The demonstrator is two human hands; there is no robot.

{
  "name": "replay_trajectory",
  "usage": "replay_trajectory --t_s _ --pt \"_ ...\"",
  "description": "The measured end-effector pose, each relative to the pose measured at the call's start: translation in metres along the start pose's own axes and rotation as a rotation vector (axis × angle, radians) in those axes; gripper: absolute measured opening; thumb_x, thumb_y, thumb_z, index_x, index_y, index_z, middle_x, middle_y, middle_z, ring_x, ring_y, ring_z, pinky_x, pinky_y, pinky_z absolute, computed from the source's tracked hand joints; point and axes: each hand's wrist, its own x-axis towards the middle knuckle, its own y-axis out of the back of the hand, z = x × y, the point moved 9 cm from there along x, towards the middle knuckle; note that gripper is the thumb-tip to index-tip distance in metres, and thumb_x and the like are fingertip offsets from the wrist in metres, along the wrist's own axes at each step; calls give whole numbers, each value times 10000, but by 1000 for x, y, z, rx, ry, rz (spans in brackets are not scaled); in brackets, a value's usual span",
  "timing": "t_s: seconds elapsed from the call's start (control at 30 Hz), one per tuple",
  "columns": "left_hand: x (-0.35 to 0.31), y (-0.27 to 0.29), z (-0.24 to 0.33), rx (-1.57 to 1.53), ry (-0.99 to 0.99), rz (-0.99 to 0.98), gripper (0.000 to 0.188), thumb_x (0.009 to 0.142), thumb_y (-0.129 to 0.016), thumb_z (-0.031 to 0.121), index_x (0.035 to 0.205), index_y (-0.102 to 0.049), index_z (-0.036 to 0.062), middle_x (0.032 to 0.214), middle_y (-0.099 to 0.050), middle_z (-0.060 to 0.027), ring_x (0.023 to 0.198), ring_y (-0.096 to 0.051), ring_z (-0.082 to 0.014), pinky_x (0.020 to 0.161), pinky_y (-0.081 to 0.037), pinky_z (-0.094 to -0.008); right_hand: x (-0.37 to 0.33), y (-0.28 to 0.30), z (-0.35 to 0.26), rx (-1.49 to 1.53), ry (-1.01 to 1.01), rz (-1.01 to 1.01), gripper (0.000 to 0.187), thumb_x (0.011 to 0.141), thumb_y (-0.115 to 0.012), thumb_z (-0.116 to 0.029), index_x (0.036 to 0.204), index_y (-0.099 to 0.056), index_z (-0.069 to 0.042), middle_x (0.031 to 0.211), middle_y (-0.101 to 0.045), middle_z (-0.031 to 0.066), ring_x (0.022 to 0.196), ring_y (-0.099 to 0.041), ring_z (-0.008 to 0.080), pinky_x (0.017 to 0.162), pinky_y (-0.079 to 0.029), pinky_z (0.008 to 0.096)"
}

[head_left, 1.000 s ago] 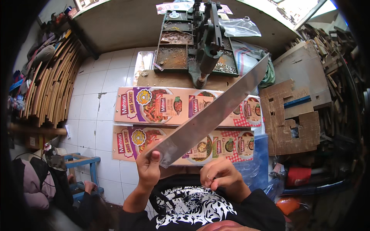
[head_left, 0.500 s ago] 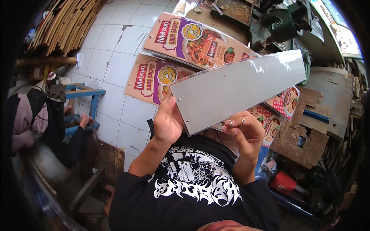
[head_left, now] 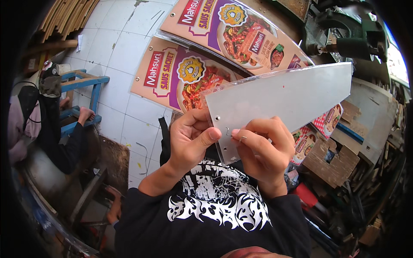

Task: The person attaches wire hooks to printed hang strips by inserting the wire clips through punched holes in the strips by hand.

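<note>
A long, tapering grey-white panel (head_left: 288, 101) in clear plastic lies tilted across my front, with small eyelet holes near its broad left end. My left hand (head_left: 189, 137) grips that end, thumb on the face and fingers behind. My right hand (head_left: 269, 148) is over the panel's lower edge, pinching a thin bent wire hook (head_left: 228, 132) near the holes. Another small piece of bent wire (head_left: 243, 138) shows between its fingers. Beyond the panel lie two printed panels with food pictures, a nearer one (head_left: 148, 92) and a farther one (head_left: 213, 30). Their right parts are partly covered.
Dark green machinery (head_left: 357, 45) stands at the far right. Cut brown cardboard (head_left: 333, 167) and red-checked printed pieces (head_left: 304, 144) lie right of my hand. On the left are a blue stool (head_left: 97, 92), another person's foot (head_left: 86, 115) and stacked wooden strips (head_left: 66, 21).
My right hand has moved left and up over the panel, bringing the wire hook close to the eyelets. My left thumb has shifted onto the panel's edge. The view has shifted.
</note>
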Motion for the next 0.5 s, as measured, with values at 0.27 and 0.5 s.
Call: replay_trajectory --t_s 0.27,0.5 --pt "-5 -2 5 48 -13 34 342 885 -735 94 1150 -581 -58 1067 -697 -164 976 -675 -166 873 -550 -297 8 -4 -3 -95 92 -62 382 560 -738 -81 937 -751 -145 820 -620 -13 543 -453 111 448 -364 238" --pt "-5 -12 7 52 -35 -40 328 888 -725 77 1150 -588 -67 1066 -694 -169 985 -677 -187 883 -555 -322 11 -4 -4 -103 107 -89 390 547 -719 -113 934 -753 -142 811 -609 -10 535 -454 113 447 -366 237"
